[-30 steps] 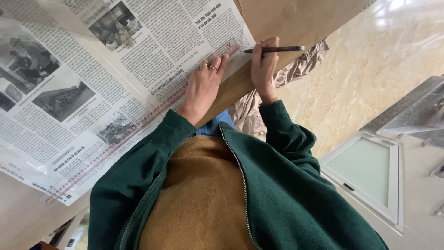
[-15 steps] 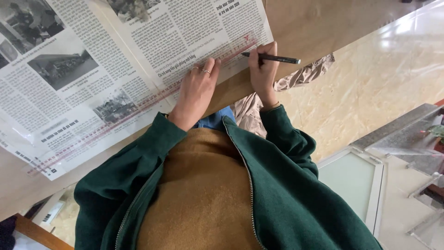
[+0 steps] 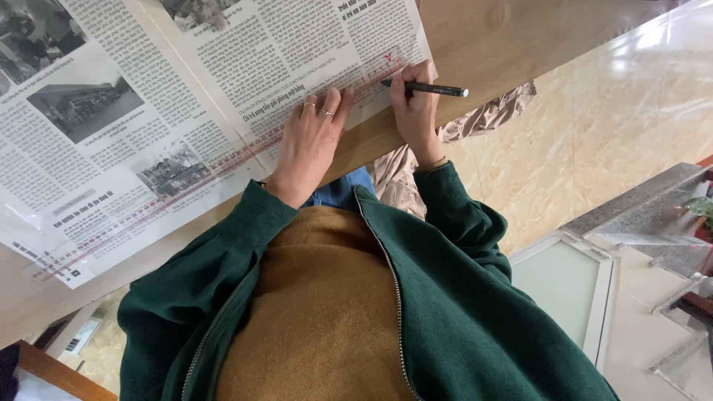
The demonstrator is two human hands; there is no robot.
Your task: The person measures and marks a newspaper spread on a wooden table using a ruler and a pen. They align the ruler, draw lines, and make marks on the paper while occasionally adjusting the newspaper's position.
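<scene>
Against the frame half a second back, we note the newspaper [image 3: 186, 111] sits lower and further left in view and the hands ride closer to the top edge; the head has tipped, while the hands keep their places on the sheet. Our left hand [image 3: 312, 141] lies flat, fingers spread, two rings showing, pressing a clear ruler with red markings [image 3: 186, 189] onto the lower strip of the newspaper. The ruler runs along the sheet's edge, from the far left corner up to the right hand. Our right hand [image 3: 414, 104] has its grip pinched on a black pen [image 3: 427, 88], held nearly level, the tip touching the paper just above the ruler's right end, the cap end pointing out past the sheet over bare wood. Compared with a second ago, the pen has come down from above the paper's corner to the ruler line. The newspaper lies spread on the wooden counter [image 3: 505, 37], its lower edge near the counter's edge. Green jacket sleeves and an ochre top fill the lower view. Below the counter, beige cloth [image 3: 483, 119] hangs over pale marble floor [image 3: 616, 111]. No containers in sight.
</scene>
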